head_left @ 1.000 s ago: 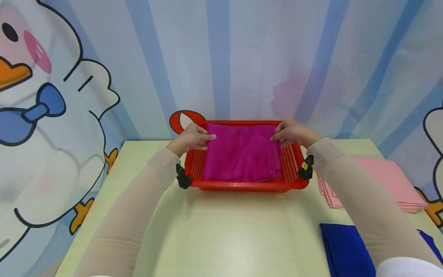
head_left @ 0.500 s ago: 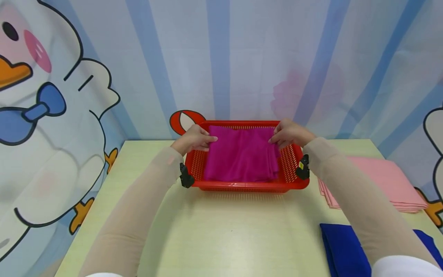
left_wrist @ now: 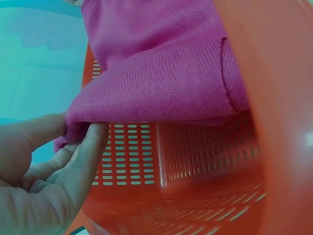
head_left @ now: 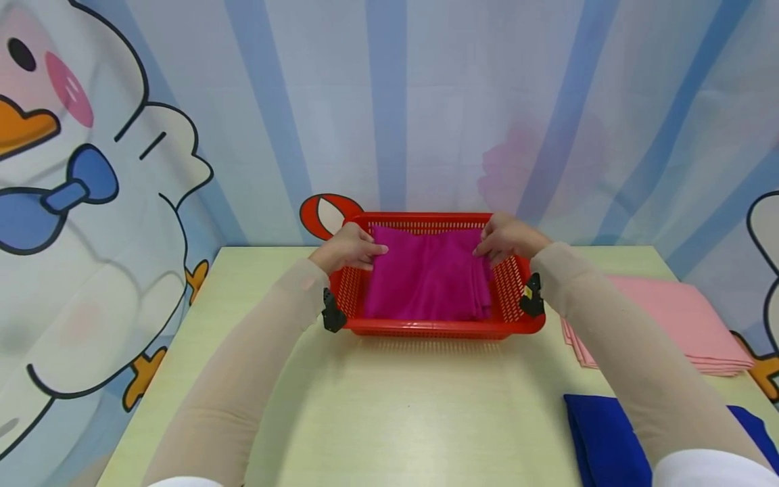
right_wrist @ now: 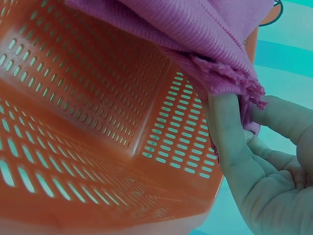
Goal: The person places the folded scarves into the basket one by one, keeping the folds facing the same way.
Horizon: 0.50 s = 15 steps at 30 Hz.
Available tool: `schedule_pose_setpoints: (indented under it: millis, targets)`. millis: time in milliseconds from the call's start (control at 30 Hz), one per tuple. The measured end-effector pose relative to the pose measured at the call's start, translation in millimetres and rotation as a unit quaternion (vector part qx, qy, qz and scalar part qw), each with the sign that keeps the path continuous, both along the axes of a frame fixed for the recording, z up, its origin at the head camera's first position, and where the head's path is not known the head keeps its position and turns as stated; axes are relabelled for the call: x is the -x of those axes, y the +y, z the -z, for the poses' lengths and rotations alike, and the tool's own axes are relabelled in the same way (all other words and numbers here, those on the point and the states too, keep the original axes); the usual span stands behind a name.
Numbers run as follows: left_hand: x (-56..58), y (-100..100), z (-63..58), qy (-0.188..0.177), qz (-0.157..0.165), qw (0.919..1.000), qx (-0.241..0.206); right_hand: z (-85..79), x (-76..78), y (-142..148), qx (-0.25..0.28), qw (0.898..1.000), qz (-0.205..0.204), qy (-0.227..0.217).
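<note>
A folded magenta cloth (head_left: 429, 277) lies within the outline of a red slotted plastic basket (head_left: 444, 329) at the back of the table. My left hand (head_left: 351, 247) pinches the cloth's far left corner between thumb and fingers. The far right corner is pinched by my right hand (head_left: 506, 237). In the left wrist view the cloth (left_wrist: 156, 83) is folded thick, with the basket's slotted wall (left_wrist: 129, 154) below it. A frayed edge of the cloth (right_wrist: 227, 73) hangs by the fingers in the right wrist view, over the basket's slotted inside (right_wrist: 98, 98).
A folded pink cloth (head_left: 675, 318) lies on the table (head_left: 389, 412) to the right of the basket. Nearer the front right is a folded blue cloth (head_left: 608, 433), partly hidden by my right forearm. A printed curtain (head_left: 341, 101) hangs behind the table.
Both hands keep their pinch on the magenta cloth. My left hand has shifted a little right and down; the cloth's far edge has come slightly lower and sags more in the middle.
</note>
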<state>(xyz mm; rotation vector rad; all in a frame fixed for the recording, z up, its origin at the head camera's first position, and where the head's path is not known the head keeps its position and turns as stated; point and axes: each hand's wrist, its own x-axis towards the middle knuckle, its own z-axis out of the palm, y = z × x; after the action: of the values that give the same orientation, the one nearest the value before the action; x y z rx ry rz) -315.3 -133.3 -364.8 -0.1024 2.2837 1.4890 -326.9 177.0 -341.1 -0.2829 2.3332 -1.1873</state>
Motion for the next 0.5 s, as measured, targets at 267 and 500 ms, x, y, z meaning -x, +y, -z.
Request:
schedule_pose_setpoints:
  millis: [267,500]
  targets:
    - [-0.9,4.1,-1.9,0.0,0.008,0.9999,0.014,0.4,-0.3,-0.8,-0.005,1.0,-0.012,0.01]
    - [-1.8,5.4,-3.6,0.0,0.019,0.9996,0.02,4.4,3.0,-3.0,-0.012,1.0,-0.006,0.0]
